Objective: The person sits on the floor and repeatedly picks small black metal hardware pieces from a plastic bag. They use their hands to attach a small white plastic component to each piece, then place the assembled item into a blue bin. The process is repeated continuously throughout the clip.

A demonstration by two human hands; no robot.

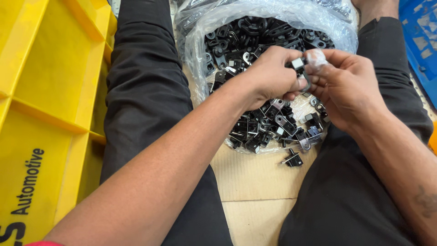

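My left hand [272, 75] and my right hand [347, 84] meet above a clear plastic bag [195, 50] full of small black parts [268, 125]. Together they pinch one small black part with a pale square face [299, 64]. My left thumb and fingers grip it from the left. A pale wrap covers a fingertip of my right hand, which presses on the part from the right. Both forearms reach in from the bottom of the view. I sit with my legs in black trousers on either side of the bag.
A yellow plastic crate [45, 91] with dividers stands at the left, beside my left leg. A blue crate [421, 36] shows at the top right. One loose black part [293, 159] lies on the light wooden floor [255, 191] just outside the bag.
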